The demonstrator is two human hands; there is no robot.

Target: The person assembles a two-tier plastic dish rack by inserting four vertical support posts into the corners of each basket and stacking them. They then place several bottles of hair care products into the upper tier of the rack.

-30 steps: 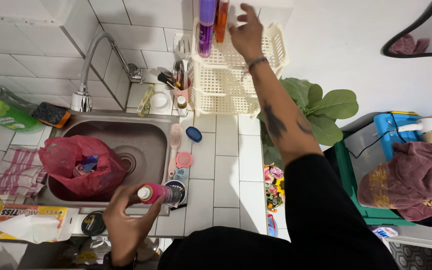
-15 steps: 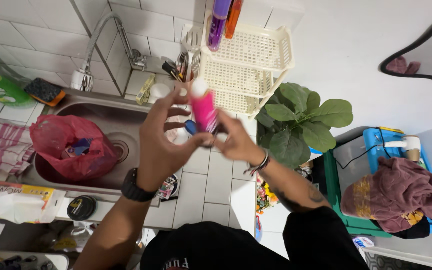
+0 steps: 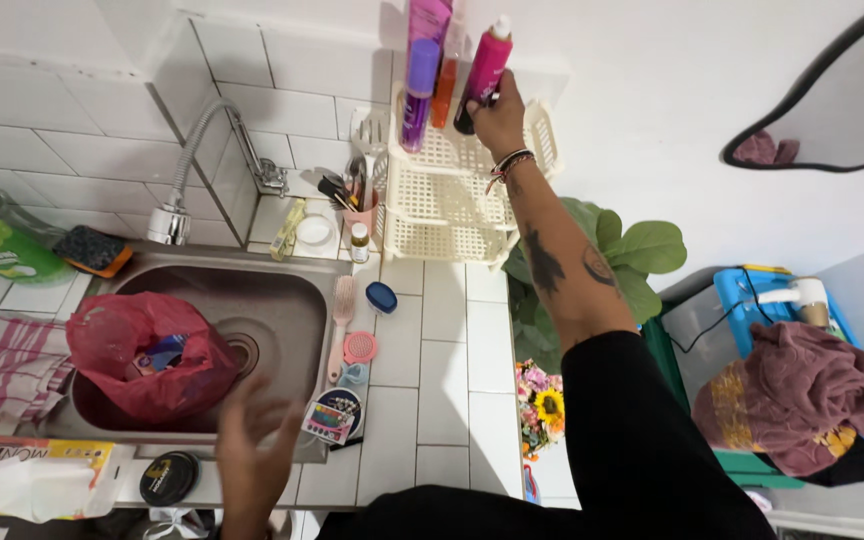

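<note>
Pink bottle (image 3: 485,68) with a white cap stands tilted at the top tier of the cream plastic rack (image 3: 442,190), which sits at the back edge of the tiled worktop (image 3: 447,360) against the wall. The right hand (image 3: 497,118) is wrapped around the bottle's dark lower end — its grip is closed on it, so the bottle looks not yet let go. As far as one can judge, the carrying is done and only the setting down and release remain. Beside it on the same tier stand a purple bottle (image 3: 420,90) and an orange one (image 3: 443,90), just to the left.

The left hand (image 3: 252,450) hovers blurred over the front edge of the worktop, fingers spread and holding nothing — near a small round tin (image 3: 169,477) and a colourful card (image 3: 329,420). A red bag (image 3: 147,355) fills part of the sink (image 3: 282,300).
</note>
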